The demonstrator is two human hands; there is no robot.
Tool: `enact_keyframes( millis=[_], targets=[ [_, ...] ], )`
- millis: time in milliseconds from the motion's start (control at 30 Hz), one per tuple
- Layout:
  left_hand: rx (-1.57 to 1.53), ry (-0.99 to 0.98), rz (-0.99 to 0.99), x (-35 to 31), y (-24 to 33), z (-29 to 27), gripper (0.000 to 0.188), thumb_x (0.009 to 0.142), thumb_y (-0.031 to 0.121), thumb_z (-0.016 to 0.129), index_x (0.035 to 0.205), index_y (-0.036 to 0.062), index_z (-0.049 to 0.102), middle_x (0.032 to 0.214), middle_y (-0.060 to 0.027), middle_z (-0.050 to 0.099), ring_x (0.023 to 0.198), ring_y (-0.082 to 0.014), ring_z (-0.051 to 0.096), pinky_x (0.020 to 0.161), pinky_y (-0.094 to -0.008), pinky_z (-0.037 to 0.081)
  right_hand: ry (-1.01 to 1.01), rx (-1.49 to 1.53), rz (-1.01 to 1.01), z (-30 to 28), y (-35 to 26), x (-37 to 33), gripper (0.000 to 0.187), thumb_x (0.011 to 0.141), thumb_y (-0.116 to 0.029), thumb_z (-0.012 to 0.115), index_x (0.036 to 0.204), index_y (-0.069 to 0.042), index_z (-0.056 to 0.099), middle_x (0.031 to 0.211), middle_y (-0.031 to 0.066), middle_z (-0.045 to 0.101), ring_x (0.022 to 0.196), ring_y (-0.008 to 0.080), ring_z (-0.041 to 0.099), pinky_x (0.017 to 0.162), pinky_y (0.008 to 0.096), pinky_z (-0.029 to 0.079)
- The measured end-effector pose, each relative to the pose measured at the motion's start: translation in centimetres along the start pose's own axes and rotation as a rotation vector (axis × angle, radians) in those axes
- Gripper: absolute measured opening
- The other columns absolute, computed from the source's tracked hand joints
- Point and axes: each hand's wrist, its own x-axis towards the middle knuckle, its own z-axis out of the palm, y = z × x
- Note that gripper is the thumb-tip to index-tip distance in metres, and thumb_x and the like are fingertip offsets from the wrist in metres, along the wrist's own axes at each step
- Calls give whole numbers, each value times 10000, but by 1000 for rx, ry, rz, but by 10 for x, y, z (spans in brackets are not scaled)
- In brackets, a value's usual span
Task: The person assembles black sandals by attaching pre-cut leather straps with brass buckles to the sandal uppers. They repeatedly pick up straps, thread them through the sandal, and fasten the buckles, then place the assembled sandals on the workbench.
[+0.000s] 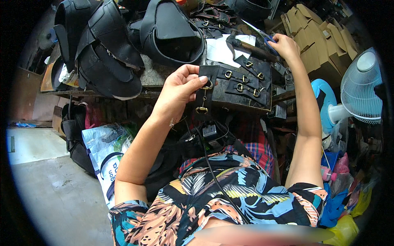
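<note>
My left hand pinches a black leather strap by its upper part, thumb in front. Gold-coloured metal links and a bar hang along the strap's face. Up at the right, my right hand is closed round the blue handles of a pair of scissors, whose blades point up and to the left. Between the hands, several similar black straps with gold hardware lie on the workbench. A hammer rests behind them, partly over white paper.
Large black moulded leather pieces crowd the bench's left side. Flattened cardboard boxes are stacked at the back right. A fan stands at the right, above plastic bags. A printed bag sits at lower left.
</note>
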Motion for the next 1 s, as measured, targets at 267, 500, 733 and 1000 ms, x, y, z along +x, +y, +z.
enact_keyframes(
  millis=[267,500,733,1000],
  targets=[
    [114,102,71,10,-1,7,222,910,112,677,1095,64,566,889,27,648,684,2,535,545,-139,373,-24,117,-99,49,10,55,396,777,-398,756,1079,-148,702,1046,124,713,981,306,680,861,430,524],
    [151,63,86,9,-1,8,287,884,117,710,1088,57,518,860,5,660,703,-9,522,583,-166,386,-155,883,-451,-1,-64,-21,336,899,-296,678,1168,-94,675,978,64,725,912,164,683,822,323,532],
    [429,-196,136,3,-12,7,285,900,178,712,1026,38,499,807,-19,599,781,-54,520,700,-222,436,-553,1384,-412,-48,-105,-133,564,871,-44,640,1407,-59,466,899,56,656,752,75,597,664,214,499],
    [354,-282,50,-6,-16,-12,292,946,161,644,1176,29,520,1053,-72,648,999,-149,634,874,-304,513,-91,1617,-72,-35,-51,-98,396,921,-37,596,1314,-67,550,915,12,670,721,75,656,621,178,510]
  ],
)
